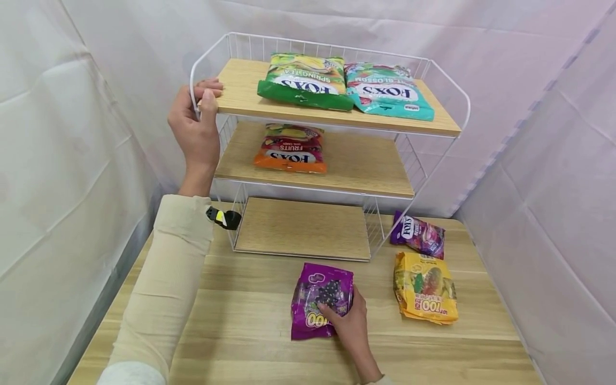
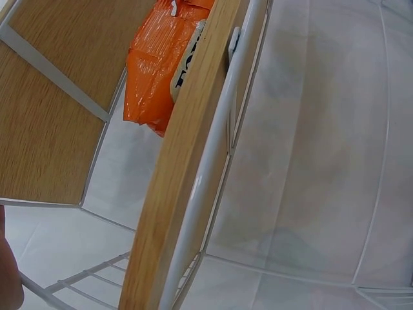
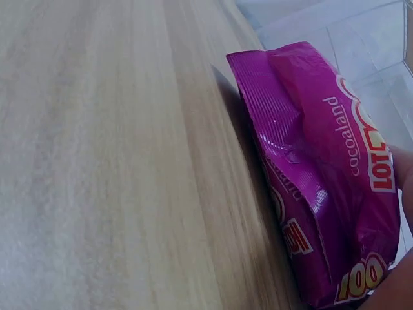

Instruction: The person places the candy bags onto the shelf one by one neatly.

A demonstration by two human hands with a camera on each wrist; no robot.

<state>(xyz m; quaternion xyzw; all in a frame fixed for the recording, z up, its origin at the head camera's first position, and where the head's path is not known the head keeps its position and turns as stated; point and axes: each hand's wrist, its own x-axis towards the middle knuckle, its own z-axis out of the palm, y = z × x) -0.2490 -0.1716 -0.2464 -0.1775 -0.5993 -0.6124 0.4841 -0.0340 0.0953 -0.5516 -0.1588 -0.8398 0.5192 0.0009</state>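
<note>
In the head view, my left hand (image 1: 196,128) grips the left front corner of the wire-framed shelf rack (image 1: 236,77), thumb on the edge of the wooden top board. The left wrist view shows that board's edge (image 2: 171,174) and the white wire up close. My right hand (image 1: 353,323) holds a purple candy bag (image 1: 310,294) by its right side, thumb across the front. This bag is at the table in front of the rack. In the right wrist view, the purple bag (image 3: 322,161) shows its crimped end, and part of the hand lies at the right edge.
On the top shelf lie a green candy bag (image 1: 308,80) and a teal candy bag (image 1: 387,91). An orange-red candy bag (image 1: 291,147) lies on the middle shelf. Right of the rack, a dark purple candy bag (image 1: 421,235) and a yellow candy bag (image 1: 425,289) rest on the table (image 1: 240,321).
</note>
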